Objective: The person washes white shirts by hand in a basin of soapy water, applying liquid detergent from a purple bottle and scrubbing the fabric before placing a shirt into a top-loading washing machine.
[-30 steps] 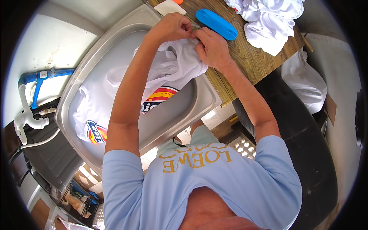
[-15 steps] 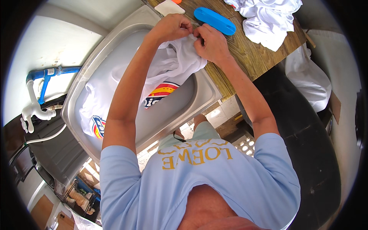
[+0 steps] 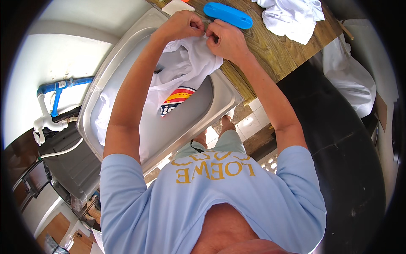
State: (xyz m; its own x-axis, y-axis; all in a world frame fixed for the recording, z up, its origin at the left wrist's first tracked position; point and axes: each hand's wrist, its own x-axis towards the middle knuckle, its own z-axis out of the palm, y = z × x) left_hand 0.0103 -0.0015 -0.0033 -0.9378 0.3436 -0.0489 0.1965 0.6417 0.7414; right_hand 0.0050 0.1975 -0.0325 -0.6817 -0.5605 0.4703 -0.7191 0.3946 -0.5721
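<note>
Cloth [image 3: 195, 64], white with a red-and-yellow print, lies bunched in a metal sink [image 3: 231, 89]. Above the sink's far end, the left hand [image 3: 182, 26] and right hand [image 3: 229, 41] pinch its raised edge between narrowed fingertips. Beyond the sink, a blue oblong object [image 3: 228, 15] rests on a wooden tabletop [image 3: 279, 55].

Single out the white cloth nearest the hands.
The printed cloth in the sink; the white heap on the table and white bundle far right are untouched.

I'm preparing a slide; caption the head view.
Left hand and right hand pinching white cloth, part of it in a sink.
</note>
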